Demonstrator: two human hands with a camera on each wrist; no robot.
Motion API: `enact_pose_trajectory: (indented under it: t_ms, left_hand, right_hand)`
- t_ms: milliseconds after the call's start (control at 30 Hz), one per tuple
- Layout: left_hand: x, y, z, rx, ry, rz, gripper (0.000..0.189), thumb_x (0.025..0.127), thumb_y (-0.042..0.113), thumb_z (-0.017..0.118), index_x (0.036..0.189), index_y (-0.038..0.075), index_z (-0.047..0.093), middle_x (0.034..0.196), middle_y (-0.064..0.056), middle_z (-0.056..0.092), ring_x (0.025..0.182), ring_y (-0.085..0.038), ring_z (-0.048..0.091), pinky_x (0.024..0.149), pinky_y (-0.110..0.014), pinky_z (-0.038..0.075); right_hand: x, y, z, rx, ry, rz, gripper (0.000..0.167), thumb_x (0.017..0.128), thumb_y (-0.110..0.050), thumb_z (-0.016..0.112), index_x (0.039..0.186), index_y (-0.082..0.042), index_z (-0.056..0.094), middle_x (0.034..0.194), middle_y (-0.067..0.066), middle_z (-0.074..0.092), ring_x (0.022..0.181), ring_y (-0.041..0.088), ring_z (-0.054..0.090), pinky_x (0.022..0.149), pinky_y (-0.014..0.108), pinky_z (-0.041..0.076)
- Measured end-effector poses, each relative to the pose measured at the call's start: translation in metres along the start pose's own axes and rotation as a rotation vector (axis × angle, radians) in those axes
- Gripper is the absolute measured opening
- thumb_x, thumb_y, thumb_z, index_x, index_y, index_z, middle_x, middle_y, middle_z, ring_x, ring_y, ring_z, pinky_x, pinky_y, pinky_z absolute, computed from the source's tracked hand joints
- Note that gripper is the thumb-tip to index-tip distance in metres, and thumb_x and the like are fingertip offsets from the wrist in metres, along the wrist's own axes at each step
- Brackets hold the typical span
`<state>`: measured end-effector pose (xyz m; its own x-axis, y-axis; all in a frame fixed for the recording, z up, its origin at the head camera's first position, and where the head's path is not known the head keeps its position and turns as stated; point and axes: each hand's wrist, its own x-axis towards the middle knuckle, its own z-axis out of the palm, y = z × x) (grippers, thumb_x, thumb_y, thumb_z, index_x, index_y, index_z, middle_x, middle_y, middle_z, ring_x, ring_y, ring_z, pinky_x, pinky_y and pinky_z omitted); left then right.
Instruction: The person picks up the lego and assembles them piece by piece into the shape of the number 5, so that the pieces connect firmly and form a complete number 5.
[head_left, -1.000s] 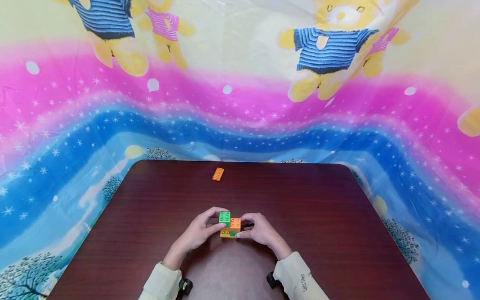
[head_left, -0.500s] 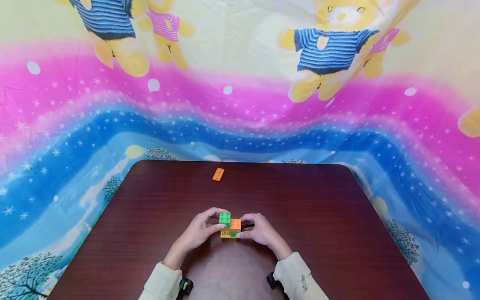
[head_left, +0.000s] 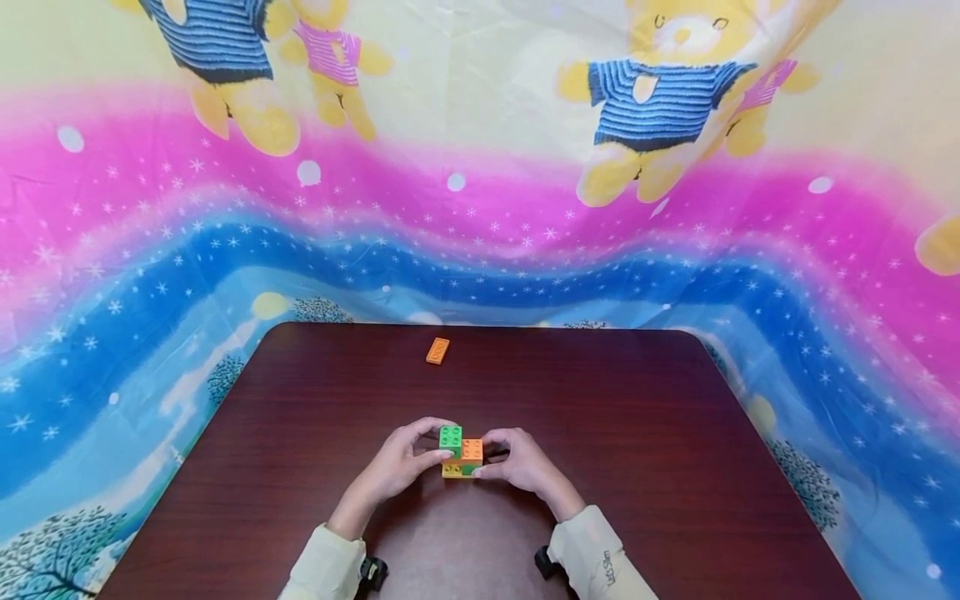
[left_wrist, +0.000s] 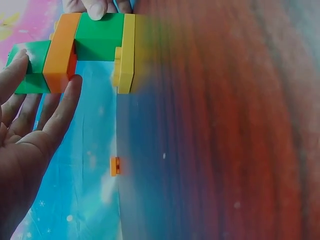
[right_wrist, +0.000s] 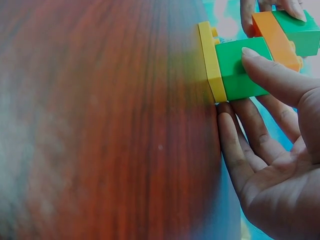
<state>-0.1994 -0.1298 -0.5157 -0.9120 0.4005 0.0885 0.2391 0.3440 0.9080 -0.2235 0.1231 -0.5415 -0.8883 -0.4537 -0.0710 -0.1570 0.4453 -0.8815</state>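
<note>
A stack of toy building blocks stands near the middle of the table between both hands. Its base is a thin yellow plate [right_wrist: 212,65], with a green block [right_wrist: 235,70] on the right half. Above lies an orange block [head_left: 472,450], topped on its left by a second green block [head_left: 451,437]. My left hand [head_left: 403,454] pinches this top green block between thumb and fingers, one finger reaching down by the orange block. My right hand [head_left: 522,460] grips the lower green block, thumb on the near face and fingers behind. Studs show on the yellow plate's uncovered left half.
A loose orange plate [head_left: 438,351] lies near the far edge of the dark brown table [head_left: 585,383]. Behind the table hangs a cloth [head_left: 495,217] printed with bears and snowflakes. A dark strap device [head_left: 372,573] sits at the left sleeve.
The hands and the stack hold nearly the same place. Everything in the head view sits very slightly lower, as if the camera tilted a little.
</note>
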Motion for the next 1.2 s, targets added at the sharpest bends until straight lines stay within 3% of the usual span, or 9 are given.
enact_pose_trajectory:
  t_ms: [667,1000,1200]
  left_hand:
    - [-0.0007,-0.0015,0.0005,-0.024,-0.01,-0.035,0.04,0.097,0.024,0.074,0.136,0.023,0.063,0.13,-0.001,0.067,0.12,-0.026,0.067,0.095,-0.035,0.058]
    - [-0.001,-0.0048,0.0025,-0.018,0.007,-0.056,0.036,0.097,0.031,0.074,0.132,0.028,0.064,0.123,0.003,0.069,0.122,-0.023,0.065,0.104,-0.049,0.051]
    - [-0.0011,-0.005,0.0029,-0.028,0.007,-0.061,0.036,0.097,0.031,0.074,0.132,0.028,0.064,0.123,0.003,0.069,0.122,-0.023,0.065,0.102,-0.045,0.052]
  right_hand:
    - [0.0018,0.0012,-0.0005,0.005,-0.003,0.016,0.03,0.081,-0.012,0.09,0.107,-0.017,0.077,0.109,0.001,0.074,0.103,0.018,0.068,0.089,0.033,0.061]
    - [0.0013,0.0005,-0.0006,0.007,-0.006,0.014,0.029,0.081,-0.011,0.089,0.107,-0.016,0.077,0.109,0.001,0.074,0.103,0.018,0.068,0.089,0.032,0.061]
    - [0.0012,0.0008,-0.0005,0.005,-0.002,0.015,0.029,0.081,-0.012,0.09,0.107,-0.017,0.077,0.109,0.001,0.074,0.102,0.017,0.068,0.088,0.032,0.061]
